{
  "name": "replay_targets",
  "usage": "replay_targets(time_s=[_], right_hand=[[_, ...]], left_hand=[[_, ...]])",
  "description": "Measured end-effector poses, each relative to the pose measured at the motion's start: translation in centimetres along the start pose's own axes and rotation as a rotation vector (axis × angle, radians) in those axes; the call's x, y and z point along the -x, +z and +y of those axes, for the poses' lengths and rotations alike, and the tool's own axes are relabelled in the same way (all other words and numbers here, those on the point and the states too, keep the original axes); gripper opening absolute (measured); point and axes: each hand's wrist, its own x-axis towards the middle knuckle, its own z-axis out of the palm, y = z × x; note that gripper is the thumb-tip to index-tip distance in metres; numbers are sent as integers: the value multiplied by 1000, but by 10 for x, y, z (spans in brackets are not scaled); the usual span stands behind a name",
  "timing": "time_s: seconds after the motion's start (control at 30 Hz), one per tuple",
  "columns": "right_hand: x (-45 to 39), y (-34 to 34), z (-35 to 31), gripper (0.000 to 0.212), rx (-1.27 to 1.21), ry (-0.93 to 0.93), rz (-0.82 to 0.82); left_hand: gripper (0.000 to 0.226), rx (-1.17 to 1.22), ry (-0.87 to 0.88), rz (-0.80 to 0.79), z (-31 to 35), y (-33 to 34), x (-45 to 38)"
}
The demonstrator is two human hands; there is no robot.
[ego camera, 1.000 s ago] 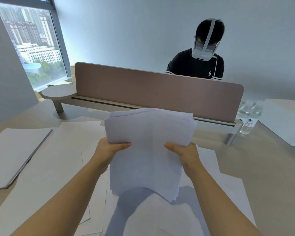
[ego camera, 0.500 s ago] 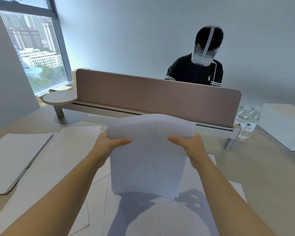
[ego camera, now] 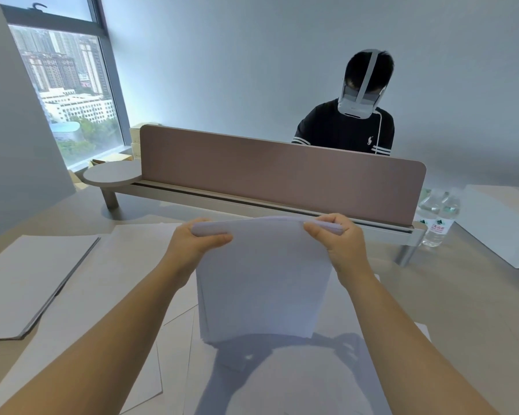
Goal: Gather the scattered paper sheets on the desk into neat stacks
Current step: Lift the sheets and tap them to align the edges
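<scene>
I hold a bundle of white paper sheets [ego camera: 261, 283] upright in front of me, its lower edge resting on the loose sheets [ego camera: 126, 265] spread over the desk. My left hand [ego camera: 195, 244] grips the bundle's upper left corner and my right hand [ego camera: 339, 244] grips its upper right corner. The top edge curls over between my thumbs. A neat stack of sheets [ego camera: 27, 280] lies flat at the left of the desk.
A brown divider panel [ego camera: 282, 181] on a low shelf crosses the desk ahead, with a person seated behind it. Two water bottles [ego camera: 438, 220] stand at the shelf's right end. A white sheet pile [ego camera: 504, 223] lies far right. A window is at the left.
Both hands slid up from the bundle's middle to its top corners. The fanned, uneven sheets have dropped into an aligned bundle standing on the desk.
</scene>
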Motion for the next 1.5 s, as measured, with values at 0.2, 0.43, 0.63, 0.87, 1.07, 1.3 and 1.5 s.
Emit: replay_targets(time_s=[0.2, 0.43, 0.63, 0.87, 1.07, 1.3, 1.5], right_hand=[[4, 5, 0, 24, -164, 265, 128], [1, 9, 2, 19, -113, 201, 179], [-6, 4, 4, 26, -111, 173, 208], [-10, -19, 35, 34, -137, 91, -199], [-3, -18, 90, 21, -62, 324, -147], [-2, -7, 116, 25, -175, 358, -100], [7, -23, 120, 33, -118, 315, -145]], left_hand=[[37, 7, -161, -73, -37, -4, 12], [39, 7, -187, -93, -48, -5, 10], [43, 6, -190, -76, -50, -7, 9], [23, -11, -216, -41, -68, -7, 3], [59, 10, -282, -51, -96, -6, 4], [56, 97, -238, -67, -114, 7, -4], [56, 76, -258, -69, -118, 6, 4]])
